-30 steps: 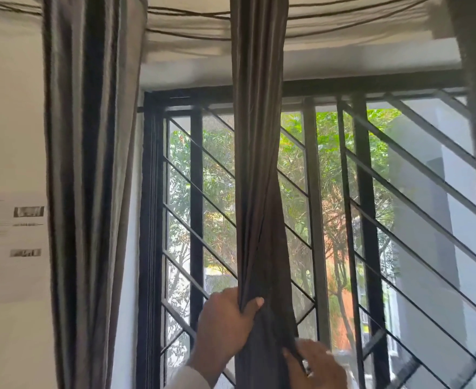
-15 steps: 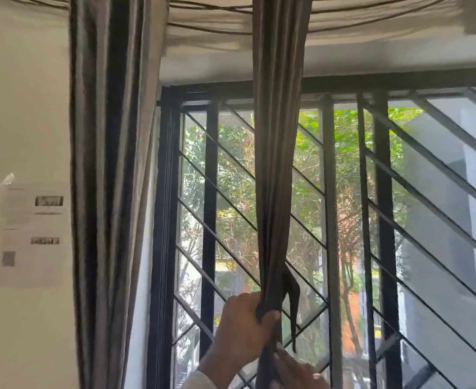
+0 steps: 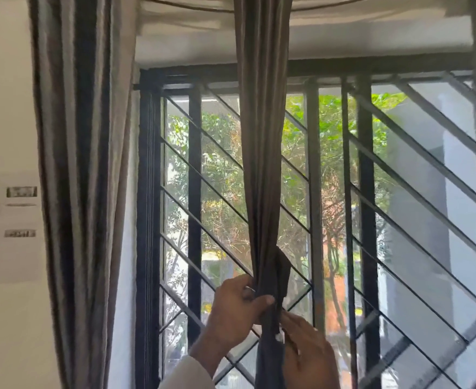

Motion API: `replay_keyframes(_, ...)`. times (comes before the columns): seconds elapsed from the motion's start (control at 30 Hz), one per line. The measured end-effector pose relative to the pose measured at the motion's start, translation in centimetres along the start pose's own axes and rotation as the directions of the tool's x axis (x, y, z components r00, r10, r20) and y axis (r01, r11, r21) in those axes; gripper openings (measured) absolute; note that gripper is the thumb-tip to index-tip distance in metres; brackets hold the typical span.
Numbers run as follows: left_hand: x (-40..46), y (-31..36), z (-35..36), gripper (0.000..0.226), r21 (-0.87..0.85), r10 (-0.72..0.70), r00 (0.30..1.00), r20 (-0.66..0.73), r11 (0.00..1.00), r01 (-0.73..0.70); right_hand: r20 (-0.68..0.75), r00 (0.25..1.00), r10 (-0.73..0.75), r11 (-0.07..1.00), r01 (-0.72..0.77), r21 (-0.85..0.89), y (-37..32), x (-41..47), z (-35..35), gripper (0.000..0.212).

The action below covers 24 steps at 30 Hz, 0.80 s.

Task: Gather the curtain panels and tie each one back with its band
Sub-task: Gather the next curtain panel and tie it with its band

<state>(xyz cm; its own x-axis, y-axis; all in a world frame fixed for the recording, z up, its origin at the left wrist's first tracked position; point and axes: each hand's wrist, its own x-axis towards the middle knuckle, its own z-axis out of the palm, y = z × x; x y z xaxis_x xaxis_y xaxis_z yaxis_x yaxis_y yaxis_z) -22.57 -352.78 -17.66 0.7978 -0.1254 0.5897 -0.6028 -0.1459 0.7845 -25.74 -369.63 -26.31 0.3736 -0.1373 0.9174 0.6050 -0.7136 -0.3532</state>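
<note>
You are mid-tie on the middle curtain panel (image 3: pixel 262 164) before the window grille (image 3: pixel 371 192): left hand (image 3: pixel 238 307) clenches the gathered bunch, right hand (image 3: pixel 309 352) fingers the band (image 3: pixel 283 272) beside it; next, cinch and secure that band.

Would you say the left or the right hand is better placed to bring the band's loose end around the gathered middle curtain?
Probably the right hand: it is touching the curtain just below the band's loose end, seemingly free, while the left hand grips the middle curtain to keep it bunched.
</note>
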Motion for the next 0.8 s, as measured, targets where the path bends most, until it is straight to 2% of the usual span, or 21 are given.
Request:
replay_keyframes(0.1,0.0,-0.3,-0.3,0.019,0.015,0.005,1.0,0.03,1.0,-0.005,0.12,0.993,0.004,0.99,-0.021,0.138,-0.9,-0.3,-0.5,0.041)
replay_keyframes(0.2,0.3,-0.6,-0.7,0.032,0.114,0.07,0.994,0.081,0.99,-0.079,0.199,0.978,0.058,0.983,-0.091,0.161,-2.5,-0.2,-0.8,0.035)
replay_keyframes(0.27,0.3,-0.6,-0.9,0.036,0.216,0.131,0.989,0.075,0.966,-0.144,0.189,0.978,0.09,0.975,-0.126,0.184,-3.4,0.5,-0.7,0.025)
replay_keyframes(0.33,0.4,-0.8,-1.0,0.036,0.297,0.172,0.985,0.017,0.94,-0.169,0.168,0.98,0.104,0.942,-0.152,0.301,-4.0,1.0,-0.5,0.02)
replay_keyframes(0.37,0.4,-0.8,-1.0,0.034,0.304,0.172,0.985,-0.008,0.939,-0.161,0.171,0.972,0.16,0.901,-0.214,0.377,-4.2,1.1,-0.4,0.017)
replay_keyframes(0.43,0.6,-1.0,-1.0,0.033,0.278,0.133,0.991,-0.018,0.953,-0.122,0.194,0.913,0.358,0.773,-0.406,0.487,-4.0,1.5,0.0,0.027)
replay_keyframes(0.5,0.7,-1.1,-1.0,0.033,0.255,0.092,0.996,-0.008,0.963,-0.087,0.158,0.843,0.514,0.721,-0.525,0.453,-3.6,1.9,0.3,0.037)
replay_keyframes(0.53,0.7,-1.0,-1.0,0.033,0.25,0.082,0.997,-0.007,0.965,-0.078,0.091,0.84,0.535,0.758,-0.524,0.388,-3.3,2.0,0.6,0.038)
replay_keyframes(0.6,0.8,-0.9,-0.9,0.033,0.246,0.08,0.997,0.0,0.966,-0.077,-0.054,0.889,0.454,0.88,-0.438,0.184,-2.9,1.8,1.1,0.031)
replay_keyframes(0.63,0.8,-0.8,-0.8,0.033,0.245,0.079,0.997,-0.001,0.966,-0.076,-0.083,0.916,0.393,0.918,-0.387,0.081,-2.9,1.5,1.4,0.024)
replay_keyframes(0.7,0.9,-0.8,-0.4,0.033,0.238,0.071,0.997,-0.002,0.969,-0.069,-0.085,0.96,0.265,0.961,-0.27,-0.053,-3.2,1.0,1.7,0.025)
replay_keyframes(0.8,0.9,-1.0,0.1,0.023,0.208,0.065,0.997,-0.034,0.976,-0.057,-0.042,0.987,0.153,0.986,-0.155,-0.061,-3.8,0.3,1.6,0.038)
